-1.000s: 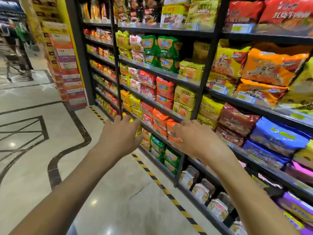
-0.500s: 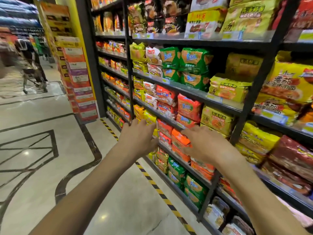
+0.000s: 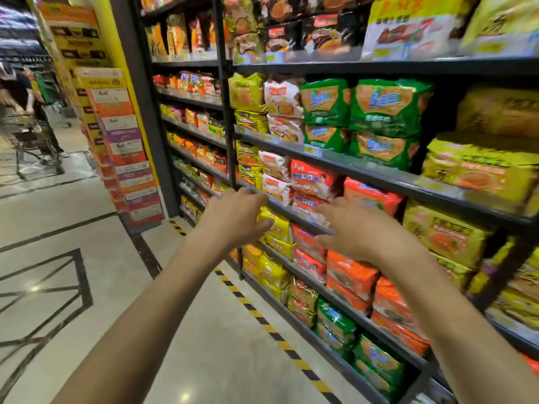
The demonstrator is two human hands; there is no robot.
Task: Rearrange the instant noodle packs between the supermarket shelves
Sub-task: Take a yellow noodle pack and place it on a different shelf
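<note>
Both hands are reaching at the shelf edge point(image 3: 294, 212) with each grip loose and holding nothing — left hand point(image 3: 233, 218) just before the yellow noodle packs point(image 3: 277, 225), right hand point(image 3: 358, 228) covering red packs point(image 3: 306, 243) underneath it.

Glossy grey floor point(image 3: 87, 228) with dark inlaid lines; yellow-black hazard stripe point(image 3: 262, 319); yellow pillar point(image 3: 116, 53)
</note>
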